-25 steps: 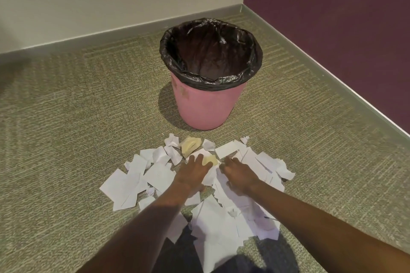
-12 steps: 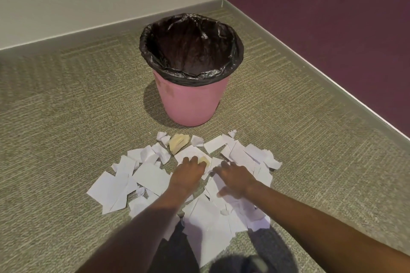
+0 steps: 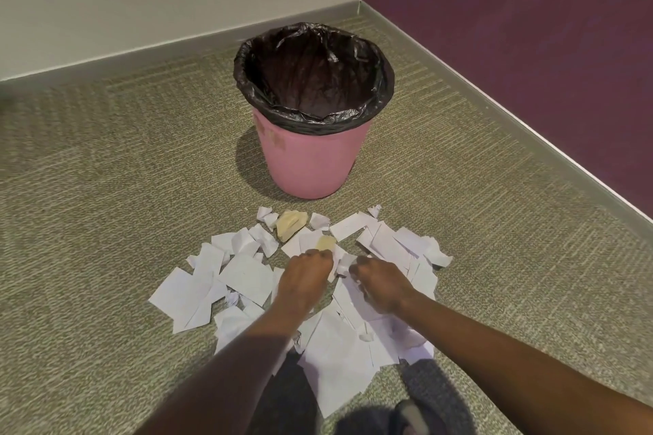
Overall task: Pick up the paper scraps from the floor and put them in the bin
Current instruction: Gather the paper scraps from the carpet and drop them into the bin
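From my end, the paper scraps [image 3: 247, 275] are all on the carpet [image 3: 106, 222], spread out just in front of the upright pink bin [image 3: 307, 166] with its black liner [image 3: 318, 120], not touching it. The right hand [image 3: 383, 284] has its fingers curled onto the paper scraps mid-pile. The left hand [image 3: 304, 279] sits knuckles-up just beside it, fingers tucked under right behind a yellowish scrap [image 3: 325, 243], but I honestly can't tell if it's got hold of anything.
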A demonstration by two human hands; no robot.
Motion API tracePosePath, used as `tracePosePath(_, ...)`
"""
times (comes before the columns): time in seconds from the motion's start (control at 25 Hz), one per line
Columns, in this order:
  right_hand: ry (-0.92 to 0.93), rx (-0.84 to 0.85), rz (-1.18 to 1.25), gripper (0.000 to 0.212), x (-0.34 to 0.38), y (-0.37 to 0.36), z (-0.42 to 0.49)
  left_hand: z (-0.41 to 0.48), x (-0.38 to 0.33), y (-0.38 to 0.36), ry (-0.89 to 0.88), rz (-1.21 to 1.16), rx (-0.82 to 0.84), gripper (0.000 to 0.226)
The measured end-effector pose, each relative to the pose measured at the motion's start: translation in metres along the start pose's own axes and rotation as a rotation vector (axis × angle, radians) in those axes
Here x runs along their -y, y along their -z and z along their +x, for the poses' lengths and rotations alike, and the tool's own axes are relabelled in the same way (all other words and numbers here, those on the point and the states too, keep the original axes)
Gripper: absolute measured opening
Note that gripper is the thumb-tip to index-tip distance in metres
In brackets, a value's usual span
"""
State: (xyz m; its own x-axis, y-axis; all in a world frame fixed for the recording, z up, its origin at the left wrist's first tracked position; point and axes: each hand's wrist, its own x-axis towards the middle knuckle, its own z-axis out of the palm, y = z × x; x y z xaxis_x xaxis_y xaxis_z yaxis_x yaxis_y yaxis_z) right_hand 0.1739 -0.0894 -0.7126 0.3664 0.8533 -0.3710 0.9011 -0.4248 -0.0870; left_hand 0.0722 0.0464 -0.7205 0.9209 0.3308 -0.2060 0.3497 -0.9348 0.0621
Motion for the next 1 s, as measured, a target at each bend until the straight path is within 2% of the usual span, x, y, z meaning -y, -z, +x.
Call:
tracePosePath(0.08, -0.065, -0.068, 0.058, 0.039, 0.001, -0.002, 0.002, 0.0, 0.004, 0.008, 0.031, -0.052, -0.007, 0.028)
tracePosePath(0.16, -0.146, -0.081, 0.086, 0.066, 0.0, -0.004, 0.009, 0.0, 0.009, 0.014, 0.06, -0.066, -0.014, 0.028)
tracePosePath(0.24, -0.17, -0.017, 0.093, 0.093, -0.002, -0.005, 0.02, -0.003, 0.015, 0.015, 0.061, -0.073, -0.016, 0.03)
tracePosePath(0.32, -0.143, 0.069, 0.049, 0.101, -0.005, -0.008, 0.03, -0.008, 0.018, 0.014, 0.059, -0.073, -0.016, 0.032)
tracePosePath(0.44, -0.085, 0.166, -0.068, 0.081, -0.003, -0.014, 0.04, -0.011, 0.025, 0.012, 0.052, -0.046, -0.031, 0.035)
tracePosePath(0.52, -0.064, 0.107, -0.099, 0.061, 0.001, -0.019, 0.041, -0.012, 0.031, 0.01, 0.047, -0.026, -0.046, 0.037)
tracePosePath(0.64, -0.036, 0.058, -0.098, 0.044, 0.002, -0.023, 0.04, -0.014, 0.037, 0.01, 0.04, -0.01, -0.077, 0.036)
tracePosePath(0.72, -0.034, 0.055, -0.057, 0.032, -0.001, -0.02, 0.038, -0.016, 0.036, 0.012, 0.013, -0.016, -0.091, 0.037)
tracePosePath(0.8, -0.095, 0.012, 0.106, 0.023, -0.004, -0.008, 0.034, -0.017, 0.035, 0.015, -0.009, -0.055, -0.108, 0.036)
tracePosePath(0.92, -0.168, -0.072, 0.377, 0.018, -0.006, 0.032, 0.026, -0.01, 0.04, 0.035, 0.09, -0.294, -0.189, 0.028)
tracePosePath(1.0, -0.168, -0.14, 0.536, 0.012, -0.005, 0.075, 0.018, -0.005, 0.048, 0.065, 0.23, -0.657, -0.278, 0.018)
